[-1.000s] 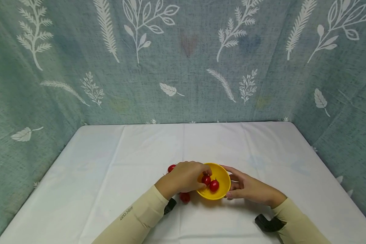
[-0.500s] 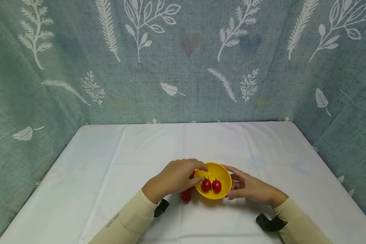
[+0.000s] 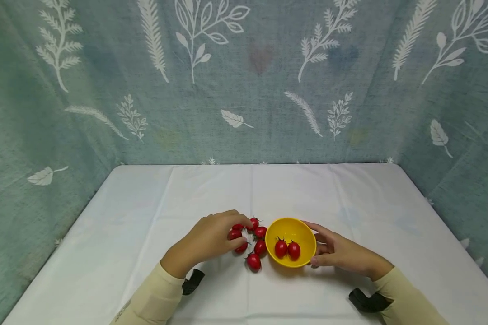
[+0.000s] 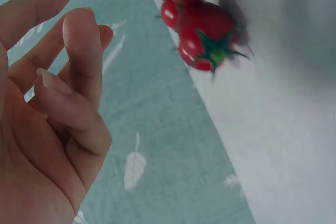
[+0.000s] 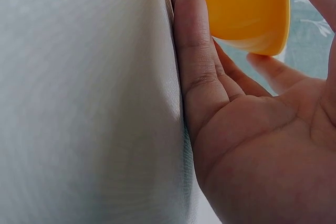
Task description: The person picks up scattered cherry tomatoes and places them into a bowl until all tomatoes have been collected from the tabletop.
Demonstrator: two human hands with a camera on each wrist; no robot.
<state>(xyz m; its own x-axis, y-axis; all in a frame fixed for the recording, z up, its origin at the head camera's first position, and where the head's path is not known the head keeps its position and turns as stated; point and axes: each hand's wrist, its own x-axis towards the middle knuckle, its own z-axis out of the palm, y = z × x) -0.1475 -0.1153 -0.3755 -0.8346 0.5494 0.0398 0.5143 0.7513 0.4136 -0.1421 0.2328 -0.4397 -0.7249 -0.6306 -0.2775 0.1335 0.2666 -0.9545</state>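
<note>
My left hand [image 3: 209,237] hovers over several loose cherry tomatoes [image 3: 254,262] on the table, left of the bowl. In the left wrist view its fingers are loosely bent, nothing between them, and tomatoes [image 4: 212,32] with green calyxes lie apart from it. Two more cherry tomatoes [image 3: 294,250] rest inside the small yellow bowl [image 3: 293,228], which stands upright. Beside the bowl's right side, my right hand [image 3: 345,253] rests with fingers and thumb spread around it. The right wrist view shows its fairly straight fingers [image 5: 193,40] touching the bowl's outer wall [image 5: 247,9].
A white cloth [image 3: 195,189] covers the table. Blue-green curtains [image 3: 252,117] with white leaf prints rise behind and at both sides. Black straps [image 3: 368,301] sit at the wrists over beige sleeves [image 3: 410,298].
My left hand has let go of a cherry tomato in the bowl and moved left, over the loose tomatoes. The right hand has stayed at the bowl. The head view has shifted slightly.
</note>
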